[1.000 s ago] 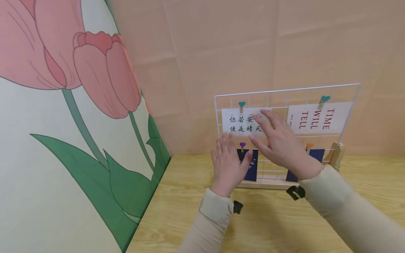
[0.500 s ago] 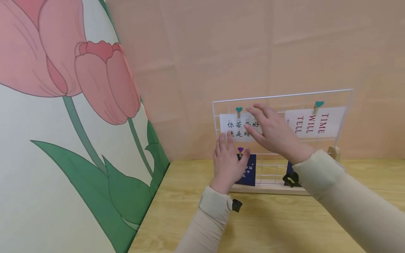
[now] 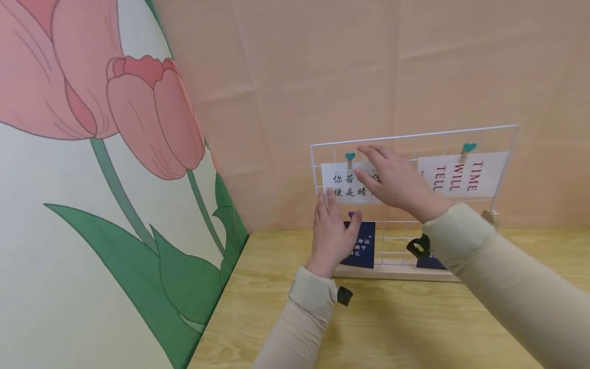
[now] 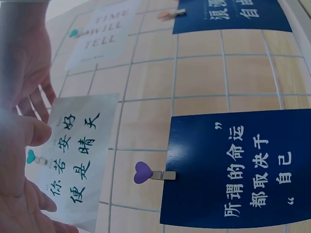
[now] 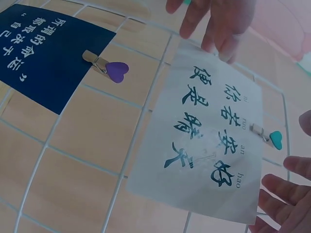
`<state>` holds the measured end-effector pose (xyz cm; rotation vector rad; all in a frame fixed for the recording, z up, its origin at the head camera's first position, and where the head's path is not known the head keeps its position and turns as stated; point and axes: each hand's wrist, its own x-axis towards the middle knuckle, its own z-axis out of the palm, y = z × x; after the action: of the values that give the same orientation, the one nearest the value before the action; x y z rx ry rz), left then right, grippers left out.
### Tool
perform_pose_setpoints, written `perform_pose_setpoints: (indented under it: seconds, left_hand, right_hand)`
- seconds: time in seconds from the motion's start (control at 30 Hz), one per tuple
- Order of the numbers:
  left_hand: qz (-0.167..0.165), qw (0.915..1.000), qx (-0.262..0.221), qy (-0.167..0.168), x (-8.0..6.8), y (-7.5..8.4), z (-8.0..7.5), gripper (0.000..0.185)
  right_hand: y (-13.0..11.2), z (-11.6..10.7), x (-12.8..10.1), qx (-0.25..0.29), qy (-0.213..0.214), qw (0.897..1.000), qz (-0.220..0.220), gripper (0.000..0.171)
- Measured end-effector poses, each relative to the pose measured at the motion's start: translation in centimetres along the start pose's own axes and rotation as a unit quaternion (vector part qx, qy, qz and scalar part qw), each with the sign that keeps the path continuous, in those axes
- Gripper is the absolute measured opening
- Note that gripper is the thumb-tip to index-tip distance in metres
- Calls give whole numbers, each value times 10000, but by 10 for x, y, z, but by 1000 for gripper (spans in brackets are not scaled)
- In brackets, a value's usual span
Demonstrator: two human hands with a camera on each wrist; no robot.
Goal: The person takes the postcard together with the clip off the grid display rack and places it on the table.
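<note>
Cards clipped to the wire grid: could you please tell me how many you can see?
4. The white Chinese card is upper left, the TIME WILL TELL card upper right, one blue card lower left, and another blue card lower right, mostly hidden by the right sleeve.

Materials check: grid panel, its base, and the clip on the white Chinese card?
Grid panel: thin white rods, probably coated metal wire. Base: pale bare wood, grain showing. Clip: small wooden peg with a teal heart, likely painted. White card: matte paper or thin card, slightly bowed.
</note>
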<state>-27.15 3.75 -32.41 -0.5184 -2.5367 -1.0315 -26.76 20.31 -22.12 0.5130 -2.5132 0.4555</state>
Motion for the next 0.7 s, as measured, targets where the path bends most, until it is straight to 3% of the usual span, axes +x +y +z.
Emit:
perform_pose_setpoints:
  seconds: [0.23,0.47,0.7]
  left_hand:
    - [19,9995,-313,-9,2,-4,0,82]
    - [111,9954,-924,245,5,-11,-1,79]
    - [125,9930,-1099,407,13,-12,-4,74]
  right_hand:
    - [-1,2,4,36,-38,10000,62,59]
    - [-5,8,11,-112,102,9999,29,53]
    - [-12,8,21,-328,-9,9991,282,51]
